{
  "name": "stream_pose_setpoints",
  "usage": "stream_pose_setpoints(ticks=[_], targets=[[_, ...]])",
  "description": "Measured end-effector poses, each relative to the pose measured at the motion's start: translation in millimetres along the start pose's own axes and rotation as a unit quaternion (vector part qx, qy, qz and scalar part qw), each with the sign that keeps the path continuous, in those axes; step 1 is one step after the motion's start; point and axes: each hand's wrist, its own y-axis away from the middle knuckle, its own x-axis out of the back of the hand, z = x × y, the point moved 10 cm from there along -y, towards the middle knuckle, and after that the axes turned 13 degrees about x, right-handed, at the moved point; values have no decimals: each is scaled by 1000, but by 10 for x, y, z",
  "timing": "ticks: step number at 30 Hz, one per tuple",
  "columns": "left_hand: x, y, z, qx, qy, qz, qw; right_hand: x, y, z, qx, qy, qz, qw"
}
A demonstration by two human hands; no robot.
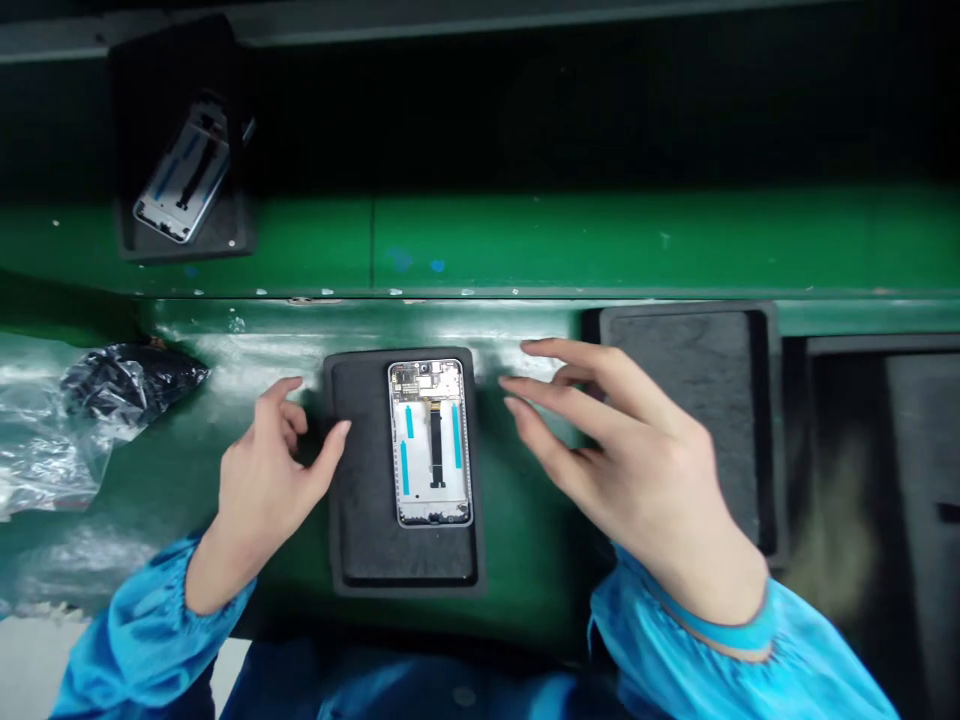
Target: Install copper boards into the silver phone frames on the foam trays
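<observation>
Inspecting the work position: a smartphone mid-frame (430, 443) lies flat on a black foam mat (364, 500), in the right half of the mat, with its long axis running away from the wearer and tilted slightly. Its metal rim is silver. The exposed face is white, with two blue strips and a central black flex cable. A circuit board with gold-coloured contacts occupies the far end.

Hand status: the left hand (270, 480) is beside the mat's left edge, with its fingers loosely curled and apart. Its index fingertip (341, 430) overlaps that edge and may touch the foam, though the angle does not confirm contact. The right hand (637, 460) is raised to the right of the mat, with its fingers spread apart and their tips just short of the mid-frame. Neither hand grips anything.

Surrounding items: a second black foam mat (686, 430) stands to the right of the right hand, and a darker tray (922, 500) lies beyond it. A clear plastic bag (45, 430) containing black material (131, 385) rests left of the left hand on the green workbench (187, 400). Farther away, above a raised green ledge (600, 240), a black tray (225, 235) carries another phone mid-frame (181, 170), angled across it. Blue sleeves (142, 640) cover both forearms.
</observation>
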Motion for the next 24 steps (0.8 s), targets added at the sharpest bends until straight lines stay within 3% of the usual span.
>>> stream_pose_setpoints(ticks=[3,8,11,14,17,20,24], targets=[[-134,251,-249,55,-21,-68,996,289,139,30,-11,39,35,999],[-247,532,-280,84,32,-71,993,614,499,213,-48,79,71,993],[-263,558,-346,149,157,-70,974,763,782,404,-82,102,86,988],[-263,513,-354,190,308,-74,929,897,1069,646,-132,118,115,977],[-261,308,-220,193,396,-75,895,948,1305,920,-188,97,148,966],[-311,-114,57,182,444,-71,875,850,1398,1115,-195,22,158,968],[-439,-902,595,162,418,-30,894,685,1389,1186,-177,-27,129,975]])
